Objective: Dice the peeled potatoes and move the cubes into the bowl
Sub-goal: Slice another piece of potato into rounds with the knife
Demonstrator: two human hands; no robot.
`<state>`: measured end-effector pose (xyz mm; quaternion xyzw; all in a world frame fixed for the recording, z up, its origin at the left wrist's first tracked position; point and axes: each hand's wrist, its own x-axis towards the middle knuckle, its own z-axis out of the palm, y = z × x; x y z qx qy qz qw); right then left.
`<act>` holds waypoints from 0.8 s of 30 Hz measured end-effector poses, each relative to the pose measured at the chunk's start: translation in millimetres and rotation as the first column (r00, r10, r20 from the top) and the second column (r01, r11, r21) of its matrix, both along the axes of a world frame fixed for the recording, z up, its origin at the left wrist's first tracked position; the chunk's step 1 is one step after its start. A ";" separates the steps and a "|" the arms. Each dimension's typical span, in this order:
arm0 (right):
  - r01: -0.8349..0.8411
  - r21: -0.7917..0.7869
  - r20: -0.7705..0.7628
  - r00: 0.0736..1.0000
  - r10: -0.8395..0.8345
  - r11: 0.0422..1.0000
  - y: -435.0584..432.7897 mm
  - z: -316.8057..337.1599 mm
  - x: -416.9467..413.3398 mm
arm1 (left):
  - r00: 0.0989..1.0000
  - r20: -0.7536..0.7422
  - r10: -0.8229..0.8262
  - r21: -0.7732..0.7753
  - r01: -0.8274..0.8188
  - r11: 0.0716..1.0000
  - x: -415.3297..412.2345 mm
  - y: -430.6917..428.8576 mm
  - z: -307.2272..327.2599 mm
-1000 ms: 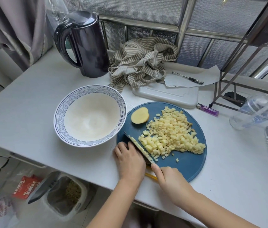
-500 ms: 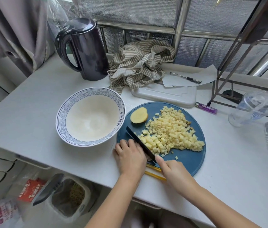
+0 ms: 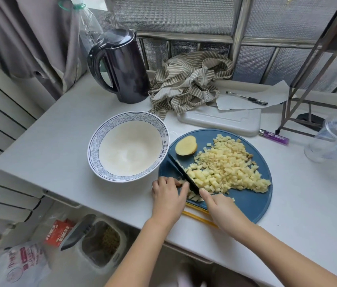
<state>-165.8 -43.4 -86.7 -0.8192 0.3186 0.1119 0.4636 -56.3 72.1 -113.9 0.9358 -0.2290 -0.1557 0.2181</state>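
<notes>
A round blue cutting board (image 3: 248,201) carries a big heap of diced potato cubes (image 3: 229,166) and one half potato (image 3: 186,145) at its far left. A dark knife (image 3: 182,168) stands edge-down on the board at the left flank of the heap. My right hand (image 3: 223,212) grips its handle, the forefinger stretched along the spine. Curled fingers of my left hand (image 3: 168,197) hold a small strip of potato pieces (image 3: 192,196) against the blade's left side. Left of the board stands a white bowl (image 3: 109,141) with a blue patterned rim, nothing in it.
A dark kettle (image 3: 122,67) and a striped cloth (image 3: 190,83) sit at the back. Behind the board lies a white tray (image 3: 221,121) with paper and a pen (image 3: 246,98). A purple lighter (image 3: 274,136) and a clear plastic cup (image 3: 333,139) lie right. Yellow chopsticks (image 3: 198,216) lie at the table's front edge.
The knife has shifted a little away from me along the heap's left side. My left hand has slid forward with it, and small pieces now show beside its fingers.
</notes>
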 end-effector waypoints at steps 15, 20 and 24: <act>-0.020 0.070 0.027 0.999 0.018 0.997 -10.4 -2.7 -22.1 | 0.993 -0.097 -0.069 -0.132 0.056 0.990 10.3 21.8 6.7; -0.005 0.117 0.041 0.999 0.000 0.993 -9.3 1.7 -21.5 | 0.999 -0.048 -0.023 -0.128 0.016 0.992 11.1 16.1 7.8; -0.019 0.137 0.040 0.999 0.014 0.990 -13.7 8.8 -16.3 | 1.000 -0.015 -0.006 -0.110 0.005 0.994 10.8 10.7 7.0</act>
